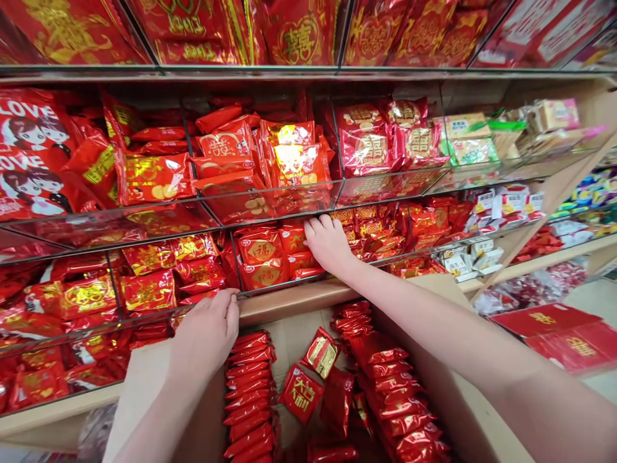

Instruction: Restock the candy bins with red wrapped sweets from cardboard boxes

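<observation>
My right hand (pixel 331 245) reaches into a lower shelf compartment. Its bent fingers are against a red snack packet (pixel 293 240) with gold print, and the fingertips are partly hidden. Beside that packet are red packets with a gold round emblem (pixel 263 249). My left hand (pixel 207 331) is curled over the far left edge of an open cardboard box (pixel 284 302), which stands against the shelf. Inside the box, red packets stand in a left row (pixel 250 399) and a right row (pixel 395 392). Loose packets (pixel 301 393) lie between the rows.
Clear dividers and a clear front rail (pixel 270 199) bound the shelf compartments. Above are larger red packets (pixel 299 164) and pale green packs (pixel 475 151). White packets (pixel 511 202) sit at the right. Flat red boxes (pixel 554 331) lie low on the right.
</observation>
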`<state>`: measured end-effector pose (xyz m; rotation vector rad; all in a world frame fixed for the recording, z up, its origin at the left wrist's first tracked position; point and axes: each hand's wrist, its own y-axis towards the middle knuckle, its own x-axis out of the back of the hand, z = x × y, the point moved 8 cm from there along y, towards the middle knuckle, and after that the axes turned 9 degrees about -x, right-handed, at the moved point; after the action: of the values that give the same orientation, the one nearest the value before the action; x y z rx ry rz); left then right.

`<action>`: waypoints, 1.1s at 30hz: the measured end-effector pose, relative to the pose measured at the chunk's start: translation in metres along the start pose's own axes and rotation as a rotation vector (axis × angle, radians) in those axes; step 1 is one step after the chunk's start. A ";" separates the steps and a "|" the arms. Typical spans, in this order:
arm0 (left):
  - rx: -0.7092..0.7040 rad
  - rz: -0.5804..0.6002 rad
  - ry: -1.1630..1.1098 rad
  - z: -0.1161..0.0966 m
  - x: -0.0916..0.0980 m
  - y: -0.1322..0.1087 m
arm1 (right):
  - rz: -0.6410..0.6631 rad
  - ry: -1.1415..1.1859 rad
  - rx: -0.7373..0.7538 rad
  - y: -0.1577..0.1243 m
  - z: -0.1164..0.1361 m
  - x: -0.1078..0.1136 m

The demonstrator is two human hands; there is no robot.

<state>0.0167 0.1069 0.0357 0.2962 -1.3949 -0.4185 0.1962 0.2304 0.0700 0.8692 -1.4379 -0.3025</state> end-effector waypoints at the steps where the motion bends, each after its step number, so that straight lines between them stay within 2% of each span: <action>1: -0.003 -0.002 0.002 0.000 0.000 0.000 | 0.019 0.019 0.008 0.000 0.000 -0.003; 4: -0.009 -0.017 0.003 0.000 0.000 -0.001 | 0.055 0.102 -0.011 -0.001 -0.003 -0.007; 7: -0.013 -0.031 -0.002 0.000 0.000 -0.001 | 0.030 0.186 -0.027 -0.006 -0.005 -0.003; 12: -0.027 -0.035 0.003 -0.001 0.001 -0.001 | 0.063 0.230 0.068 -0.019 0.008 -0.008; 16: -0.034 -0.040 0.016 -0.001 0.001 -0.002 | 0.105 0.238 0.099 -0.017 0.011 -0.015; 18: -0.043 -0.055 0.020 -0.001 0.001 -0.002 | 0.109 0.265 0.088 -0.016 0.010 -0.003; 20: -0.045 -0.070 0.025 -0.001 0.000 -0.002 | 0.087 0.330 0.080 -0.026 0.012 0.023; 22: -0.039 -0.080 0.026 0.000 -0.001 -0.002 | 0.111 0.432 0.149 -0.051 0.025 0.051; 23: -0.038 -0.082 0.025 0.000 -0.002 -0.002 | 0.171 0.490 0.231 -0.071 0.038 0.061; 25: -0.041 -0.081 0.021 -0.001 -0.002 -0.002 | 0.394 0.545 0.454 -0.125 0.070 0.064; 27: -0.042 -0.075 0.024 -0.001 -0.002 -0.003 | 0.652 0.514 0.523 -0.180 0.091 0.042; 30: -0.028 -0.067 0.030 -0.001 0.000 -0.004 | 1.070 0.367 0.580 -0.258 0.110 -0.017; 31: -0.019 -0.064 0.025 -0.001 0.000 -0.004 | 1.162 0.319 0.610 -0.278 0.114 -0.034; 33: 0.004 -0.059 0.003 0.000 0.001 -0.004 | 1.228 0.265 0.642 -0.301 0.119 -0.056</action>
<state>0.0160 0.1032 0.0350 0.3416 -1.3864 -0.4639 0.1701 0.0260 -0.1858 0.3427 -1.5674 1.1964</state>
